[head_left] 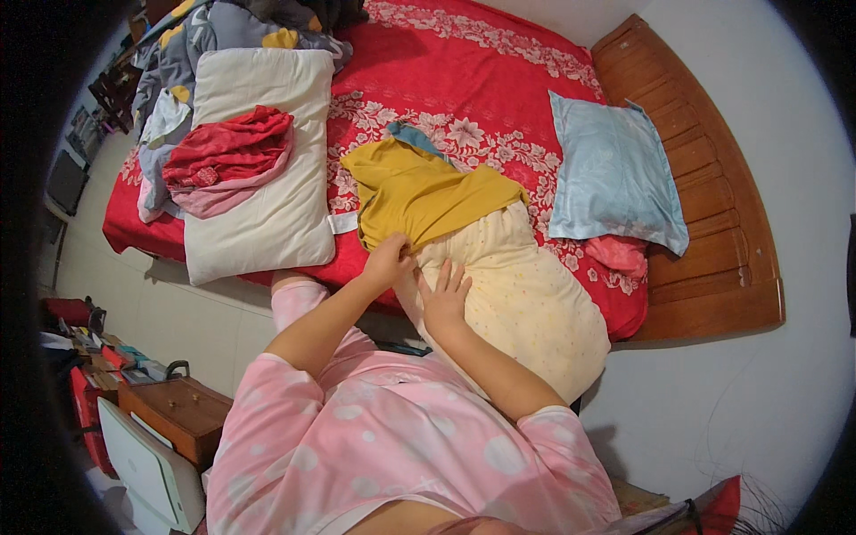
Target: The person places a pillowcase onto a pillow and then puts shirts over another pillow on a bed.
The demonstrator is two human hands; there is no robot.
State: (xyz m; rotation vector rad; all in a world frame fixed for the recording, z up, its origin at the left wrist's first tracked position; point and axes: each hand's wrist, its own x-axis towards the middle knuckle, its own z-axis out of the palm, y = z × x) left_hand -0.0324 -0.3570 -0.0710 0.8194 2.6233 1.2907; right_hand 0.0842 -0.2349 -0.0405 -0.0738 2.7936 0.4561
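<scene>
A plump cream pillow (526, 294) with small specks lies across the bed's near edge and over my lap. A mustard-yellow cloth cover (428, 192) is around its far end, the rest of it lying loose and wrinkled on the bed. My left hand (390, 259) is closed on the cover's near edge, fingers pinched together. Beside it, my right hand (444, 299) rests flat on the pillow with its fingers spread. Behind the cover a bit of blue-grey cloth (415, 138) shows.
The bed has a red floral sheet (446, 71). A white pillow (259, 241) with a crumpled red cloth (227, 147) on it lies left, near a grey quilt (223, 31). A light-blue pillow (615, 169) sits by the wooden headboard (704, 178). A brown case (174, 410) stands lower left.
</scene>
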